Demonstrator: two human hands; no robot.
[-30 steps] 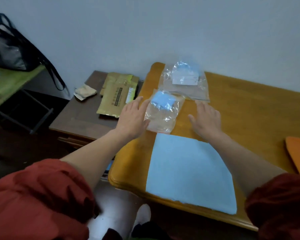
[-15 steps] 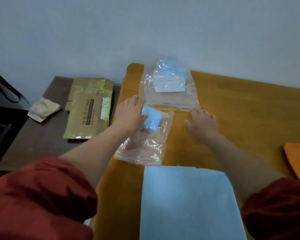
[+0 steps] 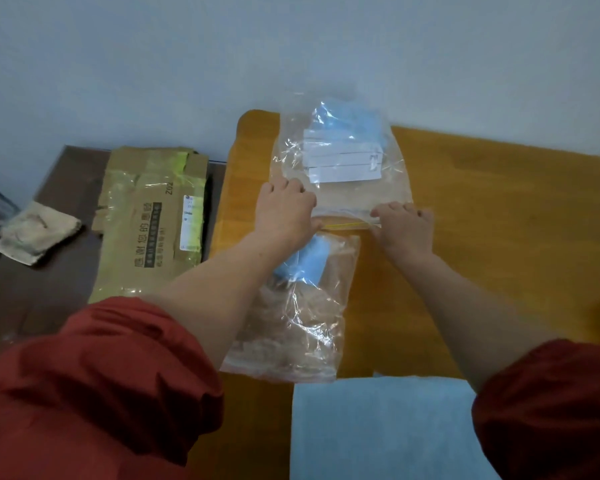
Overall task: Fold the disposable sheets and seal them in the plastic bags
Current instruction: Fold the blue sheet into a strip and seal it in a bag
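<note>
Far plastic bag [image 3: 340,192]: zip edge pinched at both ends, left hand [image 3: 284,211] fingers [image 3: 291,188] curled over the left end, right hand [image 3: 404,228] fingers curled over the right end. Inside it are a folded blue sheet [image 3: 350,119] and a white label [image 3: 343,161]. Just in front of this bag lies the near plastic bag [image 3: 302,317] holding a second folded sheet [image 3: 309,259], partly under the left forearm. Further in front is a flat blue sheet [image 3: 378,427] on the bench [image 3: 499,209]. Left of the bag, flattened cardboard [image 3: 153,220] and a crumpled beige wrapper [image 3: 35,233] lie on a dark side table [image 3: 66,271].
</note>
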